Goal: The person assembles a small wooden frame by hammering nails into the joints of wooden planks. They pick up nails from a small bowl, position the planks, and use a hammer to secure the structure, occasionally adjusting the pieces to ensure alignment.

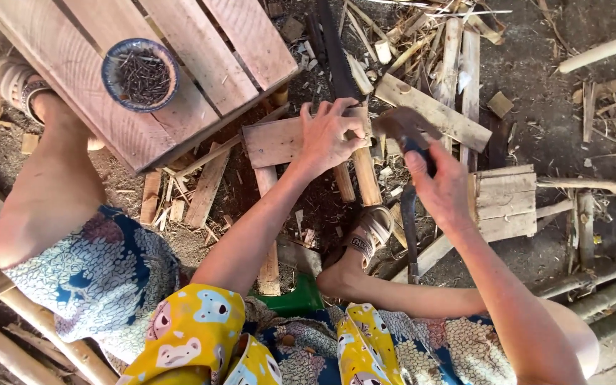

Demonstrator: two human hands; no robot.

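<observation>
My left hand [331, 135] presses flat on a short wooden board [274, 141] that lies across round sticks [365, 175] on the dirt ground. My right hand [440, 187] grips a hammer [402, 128] by its handle, the metal head just right of the left hand's fingers, over the board's right end. My sandalled right foot [365, 239] rests just below the sticks.
A wooden crate [180, 64] stands upper left with a blue bowl of nails [141, 74] on it. A smaller slatted wood piece [506, 203] lies at right. Loose planks, sticks and wood chips litter the ground. My left foot [23, 85] is beside the crate.
</observation>
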